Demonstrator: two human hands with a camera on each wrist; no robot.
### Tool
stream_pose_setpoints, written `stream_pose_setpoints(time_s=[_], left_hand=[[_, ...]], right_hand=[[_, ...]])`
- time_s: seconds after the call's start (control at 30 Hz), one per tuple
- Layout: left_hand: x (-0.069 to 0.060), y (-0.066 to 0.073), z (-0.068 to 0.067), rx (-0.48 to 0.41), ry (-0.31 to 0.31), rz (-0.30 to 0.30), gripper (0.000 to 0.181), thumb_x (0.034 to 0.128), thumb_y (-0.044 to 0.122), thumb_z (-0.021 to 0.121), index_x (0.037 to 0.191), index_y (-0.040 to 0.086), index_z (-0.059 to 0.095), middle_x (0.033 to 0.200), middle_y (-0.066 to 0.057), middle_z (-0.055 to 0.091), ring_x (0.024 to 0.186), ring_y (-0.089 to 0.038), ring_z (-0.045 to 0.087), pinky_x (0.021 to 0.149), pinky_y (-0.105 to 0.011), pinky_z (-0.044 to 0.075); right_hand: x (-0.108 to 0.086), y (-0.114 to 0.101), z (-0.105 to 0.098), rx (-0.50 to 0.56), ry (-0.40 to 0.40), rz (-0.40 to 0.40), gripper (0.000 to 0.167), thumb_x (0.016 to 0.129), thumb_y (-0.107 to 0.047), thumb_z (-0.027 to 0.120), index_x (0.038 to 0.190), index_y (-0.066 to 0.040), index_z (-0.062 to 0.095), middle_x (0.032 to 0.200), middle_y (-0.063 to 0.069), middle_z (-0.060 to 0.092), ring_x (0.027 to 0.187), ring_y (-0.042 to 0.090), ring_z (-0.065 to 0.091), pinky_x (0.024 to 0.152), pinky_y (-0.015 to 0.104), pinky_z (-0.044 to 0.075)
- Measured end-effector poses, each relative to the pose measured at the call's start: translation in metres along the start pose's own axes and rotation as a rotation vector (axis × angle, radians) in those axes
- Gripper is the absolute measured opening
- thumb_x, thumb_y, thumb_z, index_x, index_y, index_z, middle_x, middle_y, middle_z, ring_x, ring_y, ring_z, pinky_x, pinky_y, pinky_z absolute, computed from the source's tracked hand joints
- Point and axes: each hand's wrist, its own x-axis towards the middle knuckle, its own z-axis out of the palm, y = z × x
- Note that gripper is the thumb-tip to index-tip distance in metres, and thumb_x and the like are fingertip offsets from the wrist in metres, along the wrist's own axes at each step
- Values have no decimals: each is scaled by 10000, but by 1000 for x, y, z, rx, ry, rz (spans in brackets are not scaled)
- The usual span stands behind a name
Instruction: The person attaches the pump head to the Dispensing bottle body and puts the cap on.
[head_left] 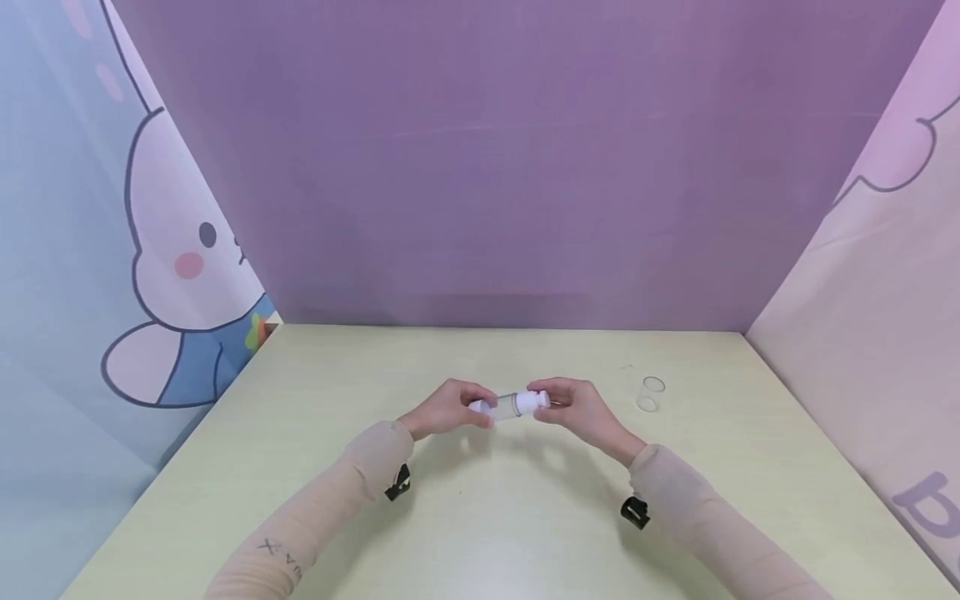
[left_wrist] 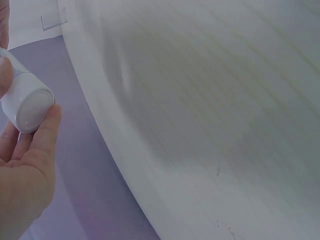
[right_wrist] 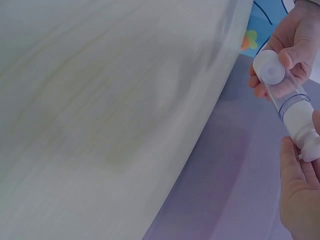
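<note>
A small clear pump bottle (head_left: 506, 407) with a white base and a white pump top is held almost level above the table. My left hand (head_left: 446, 408) grips its base end, thumb and fingers around it. At the other end, my right hand (head_left: 581, 408) pinches the white pump top (right_wrist: 299, 120). The white round base (left_wrist: 36, 110) faces the camera in the left wrist view. Through the transparent wall (right_wrist: 280, 92), left fingers show in the right wrist view. A clear open-ended cap (head_left: 650, 396) stands apart on the table, right of my right hand.
The pale yellow table (head_left: 480, 517) meets a purple panel (head_left: 510, 208) at the back. Printed cloth walls close in the left (head_left: 60, 333) and right sides. A few small marks (head_left: 626, 367) lie on the table near the cap.
</note>
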Motion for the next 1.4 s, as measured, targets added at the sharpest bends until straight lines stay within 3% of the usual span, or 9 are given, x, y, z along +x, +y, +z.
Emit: stream_pose_setpoints(time_s=[0.63, 1.4], left_hand=[[-3, 5, 1, 12, -9, -20, 322, 757, 139, 741, 1071, 162, 671, 1112, -2, 642, 974, -151, 560, 880, -362, 436], [-5, 9, 2, -8, -6, -10, 339, 762, 110, 732, 1092, 88, 658, 1130, -59, 639, 996, -182, 568, 889, -382, 443]], right_hand=[[-5, -1, -1, -18, 21, 13, 366, 808, -67, 678, 1157, 12, 600, 1155, 205, 612, 1021, 262, 616, 814, 320, 514], [-7, -4, 1, -39, 66, 53, 366, 807, -122, 692, 1146, -7, 614, 1138, 183, 628, 984, 241, 632, 813, 338, 513]])
